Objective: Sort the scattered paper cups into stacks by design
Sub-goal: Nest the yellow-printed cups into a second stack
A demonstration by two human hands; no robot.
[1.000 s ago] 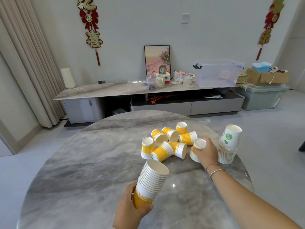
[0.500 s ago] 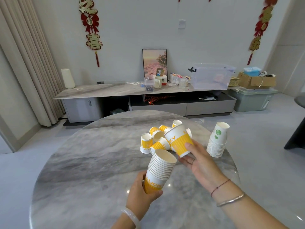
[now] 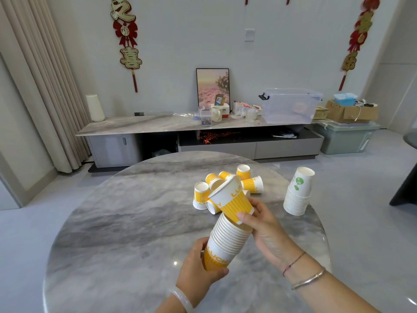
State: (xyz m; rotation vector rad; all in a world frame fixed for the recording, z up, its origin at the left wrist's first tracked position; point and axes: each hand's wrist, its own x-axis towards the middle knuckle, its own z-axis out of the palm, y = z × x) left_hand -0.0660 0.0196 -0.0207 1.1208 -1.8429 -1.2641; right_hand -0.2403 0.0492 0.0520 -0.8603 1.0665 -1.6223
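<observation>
My left hand (image 3: 198, 276) grips the base of a tilted stack of yellow-and-white cups (image 3: 225, 242) above the round marble table (image 3: 126, 236). My right hand (image 3: 264, 224) holds a single yellow striped cup (image 3: 232, 199) by its lower part, its bottom right at the mouth of the stack. Several loose yellow cups (image 3: 251, 184) lie scattered behind it in the middle of the table, one standing upside down (image 3: 200, 195). A stack of white cups with a green print (image 3: 297, 193) stands at the table's right edge.
Beyond the table runs a low marble-topped TV cabinet (image 3: 144, 125) with a framed picture, mugs and a clear plastic bin (image 3: 291, 105). A dark chair (image 3: 406, 184) stands at the right. Curtains hang at the left.
My right hand lifted one yellow cup off the pile and carried it back to the top of the stack held in my left hand.
</observation>
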